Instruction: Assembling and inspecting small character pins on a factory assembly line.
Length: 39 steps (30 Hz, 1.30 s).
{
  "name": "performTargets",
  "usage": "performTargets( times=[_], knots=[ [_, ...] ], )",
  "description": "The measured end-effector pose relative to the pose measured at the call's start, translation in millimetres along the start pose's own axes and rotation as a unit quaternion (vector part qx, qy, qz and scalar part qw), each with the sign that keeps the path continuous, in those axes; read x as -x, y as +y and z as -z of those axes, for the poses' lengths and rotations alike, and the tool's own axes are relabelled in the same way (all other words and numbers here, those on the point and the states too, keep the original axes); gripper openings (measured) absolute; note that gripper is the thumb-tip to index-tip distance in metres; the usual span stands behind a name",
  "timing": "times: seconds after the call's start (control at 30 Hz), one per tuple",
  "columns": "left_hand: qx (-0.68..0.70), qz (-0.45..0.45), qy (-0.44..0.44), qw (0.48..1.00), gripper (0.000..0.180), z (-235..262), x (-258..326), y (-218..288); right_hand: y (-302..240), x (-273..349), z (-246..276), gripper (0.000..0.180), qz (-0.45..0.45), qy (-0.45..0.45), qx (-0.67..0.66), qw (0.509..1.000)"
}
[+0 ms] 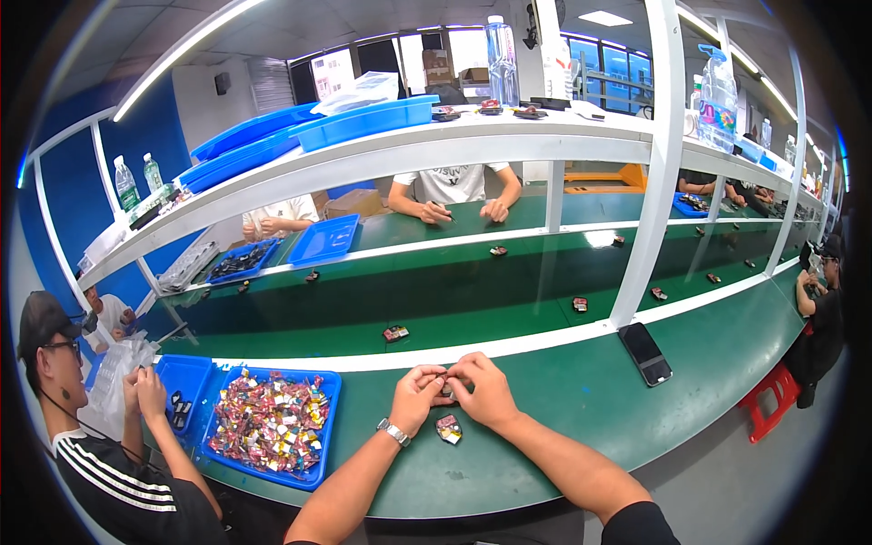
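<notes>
A: List what is in front of you, left to right.

B: Item one, far left: a co-worker [100, 427] in a black striped top and a cap, both hands raised over a small blue tray [182, 391]. Item two, just beside it: a larger blue tray [320, 436] heaped with small, mostly red and silver pieces. Both trays sit on the green bench [563, 400].

A: And your hands?

B: Item three: my left hand [416, 397], watch on the wrist, fingers curled in, thumb and forefinger pinched on a small dark part [444, 382]. Item four: my right hand [483, 389], touching the left, fingers likewise closed on the same part. The part is held between both hands just above the bench's near strip; it is too small for me to tell its details.

A: Anything under them?

B: Item five: a small red and silver piece [448, 429] lying on the bench just below my hands, not touched by either.

A: Farther right?

B: Item six: a black phone [646, 353], flat on the bench, well apart from my right hand, beside a white upright post [649, 191]. Item seven: dark little parts scattered along the green conveyor [472, 291] beyond the white strip. Item eight, far right: a person in black on a red stool [772, 400].
</notes>
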<state>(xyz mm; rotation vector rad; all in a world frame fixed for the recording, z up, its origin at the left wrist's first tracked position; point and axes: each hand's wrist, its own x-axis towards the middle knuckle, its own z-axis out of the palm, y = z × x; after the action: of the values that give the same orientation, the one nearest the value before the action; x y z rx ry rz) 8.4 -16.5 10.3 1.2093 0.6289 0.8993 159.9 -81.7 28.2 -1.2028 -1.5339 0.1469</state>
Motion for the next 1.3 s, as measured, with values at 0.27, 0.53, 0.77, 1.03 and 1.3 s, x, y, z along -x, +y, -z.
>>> performTargets(
  times=[0.27,0.53,0.77,1.03,1.3],
  knots=[
    [-0.065,-0.032,0.007,0.997,0.021,-3,-3,-7,10,-2,-3,0.018,-0.086,-0.017,-0.057,0.994],
    [-0.078,-0.054,-0.02,0.995,0.026,-1,0,-4,5,-3,1,0.017,-0.063,-0.027,-0.053,0.996],
    [-0.076,-0.105,0.092,0.987,0.021,12,-10,-6,78,-57,2,0.016,-0.212,0.088,-0.104,0.968],
    [-0.115,-0.087,0.161,0.976,0.013,20,-17,-8,108,-104,-2,0.025,-0.079,0.056,0.382,0.919],
    [-0.125,-0.088,0.162,0.975,0.011,22,-19,-9,94,-127,-80,0.057,-0.017,-0.266,0.145,0.953]
  ],
)
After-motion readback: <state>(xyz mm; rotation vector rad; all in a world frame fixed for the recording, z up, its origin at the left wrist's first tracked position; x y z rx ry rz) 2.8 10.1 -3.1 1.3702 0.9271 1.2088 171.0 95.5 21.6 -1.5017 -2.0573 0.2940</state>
